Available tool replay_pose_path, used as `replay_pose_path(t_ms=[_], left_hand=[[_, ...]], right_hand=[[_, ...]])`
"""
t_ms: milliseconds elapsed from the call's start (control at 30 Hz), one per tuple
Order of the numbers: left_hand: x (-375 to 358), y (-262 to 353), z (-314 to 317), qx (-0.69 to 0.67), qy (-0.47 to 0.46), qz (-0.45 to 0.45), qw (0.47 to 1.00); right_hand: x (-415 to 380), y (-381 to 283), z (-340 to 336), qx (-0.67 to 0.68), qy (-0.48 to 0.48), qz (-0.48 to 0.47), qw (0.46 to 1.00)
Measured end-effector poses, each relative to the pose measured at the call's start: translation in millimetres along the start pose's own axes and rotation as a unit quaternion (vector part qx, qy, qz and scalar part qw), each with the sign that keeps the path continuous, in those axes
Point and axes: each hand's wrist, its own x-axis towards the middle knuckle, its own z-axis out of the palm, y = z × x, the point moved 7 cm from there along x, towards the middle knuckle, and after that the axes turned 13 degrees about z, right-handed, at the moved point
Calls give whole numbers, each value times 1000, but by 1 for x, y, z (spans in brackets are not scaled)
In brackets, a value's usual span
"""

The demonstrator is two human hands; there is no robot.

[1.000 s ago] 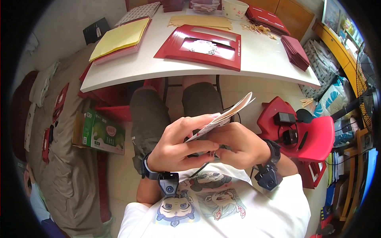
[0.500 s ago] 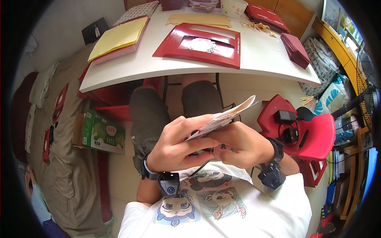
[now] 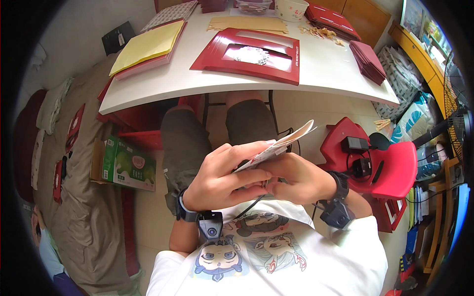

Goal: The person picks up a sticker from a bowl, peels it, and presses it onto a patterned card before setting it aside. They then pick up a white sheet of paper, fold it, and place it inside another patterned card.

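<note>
A thin, folded paper booklet (image 3: 287, 141) with a pale, printed cover is up in front of the person's shirt (image 3: 316, 261), tilted so that its loose edges point up and to the right, well apart from the bench (image 3: 182, 81). The left hand (image 3: 222, 172) has its fingers bent and closed on the booklet's lower part, the index finger lying along the cover. The right hand (image 3: 303, 178) is curled just behind and below the booklet, its fingertips close to those of the left; whether it grips anything is hidden. Something thin shows between the fingertips, too small to name.

On the bench, a red card folder (image 3: 210, 58) with cut-out windows lies nearest the person, between yellow sheets (image 3: 148, 48) on the left and a pile of dark red folded cards (image 3: 368, 62) on the right. Tan paper strips (image 3: 247, 25) lie behind it.
</note>
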Motion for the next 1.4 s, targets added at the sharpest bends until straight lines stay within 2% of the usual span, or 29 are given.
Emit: replay_pose_path(t_ms=[33,267,367,467,1033,1400], left_hand=[[-2,-3,3,-9,-17,-18,1000],[-14,-16,12,-30,-34,-26,999],[-15,-18,12,-38,-1,-9,999],[-17,-20,14,-47,-28,-42,998],[-15,-17,16,-19,-34,-7,999],[-18,-18,19,-34,-37,0,999]], right_hand=[[1,5,2,16,-9,22,1000],[6,21,6,49,-9,24,998],[7,29,6,53,-5,38,998],[8,24,6,56,-9,35,998],[9,34,10,70,-52,61,994],[7,34,10,72,-55,45,995]])
